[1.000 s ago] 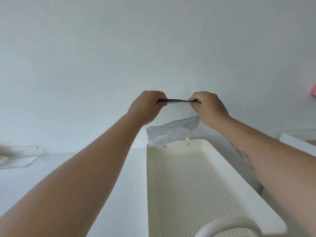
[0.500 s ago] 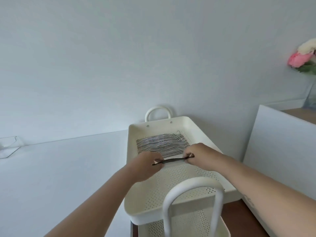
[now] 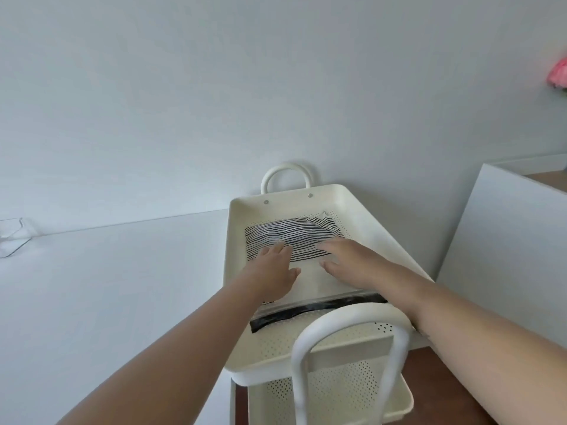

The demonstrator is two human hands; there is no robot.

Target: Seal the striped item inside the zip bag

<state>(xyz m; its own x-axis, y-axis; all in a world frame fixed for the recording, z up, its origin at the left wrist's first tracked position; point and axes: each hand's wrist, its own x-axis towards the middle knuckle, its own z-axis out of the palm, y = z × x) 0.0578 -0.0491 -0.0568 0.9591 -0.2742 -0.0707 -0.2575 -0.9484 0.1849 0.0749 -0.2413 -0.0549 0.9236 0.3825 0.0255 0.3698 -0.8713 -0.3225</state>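
Note:
A clear zip bag (image 3: 316, 289) with a black zip strip along its near edge lies flat in the cream perforated tray (image 3: 380, 228) of a cart. The black-and-white striped item (image 3: 288, 236) shows through the bag's far half. My left hand (image 3: 273, 268) rests flat on the bag, fingers spread, fingertips on the striped part. My right hand (image 3: 349, 260) lies flat beside it, palm down, fingers apart. Neither hand grips anything.
The cart has a white loop handle (image 3: 346, 326) close to me, another at the far end (image 3: 287, 176), and a lower tray (image 3: 395, 403). A white table (image 3: 107, 286) lies left with a clear stand (image 3: 12, 237). A white cabinet (image 3: 506, 246) stands right; pink flowers (image 3: 558, 73).
A second ago both hands held the bag up by its zip strip. They lowered it into the tray, let go of the strip, and now lie flat on top of the bag.

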